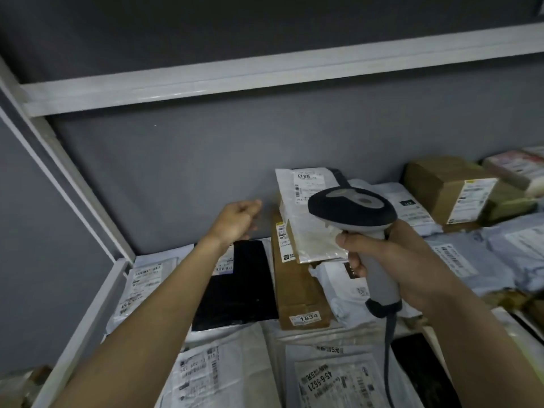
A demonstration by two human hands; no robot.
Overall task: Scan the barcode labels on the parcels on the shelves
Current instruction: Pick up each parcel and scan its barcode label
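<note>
My right hand (391,260) grips the grey handle of a barcode scanner (353,210), its dark head aimed at a white bag marked 6813 (306,201) that leans against the back wall. Under that bag lies a long brown box labelled 1834 (297,293). My left hand (238,219) hovers above a black bag (238,287), holding nothing, fingers loosely bent toward the wall. White bags with barcode labels (144,281) lie along the shelf's left and front, including the one marked 45-6-5621 (329,381).
A white shelf rail (206,81) crosses overhead and a white upright (59,160) slants down the left. A brown carton (447,189) and grey bags (471,260) fill the right side. The scanner's cable (388,357) hangs down over the front parcels.
</note>
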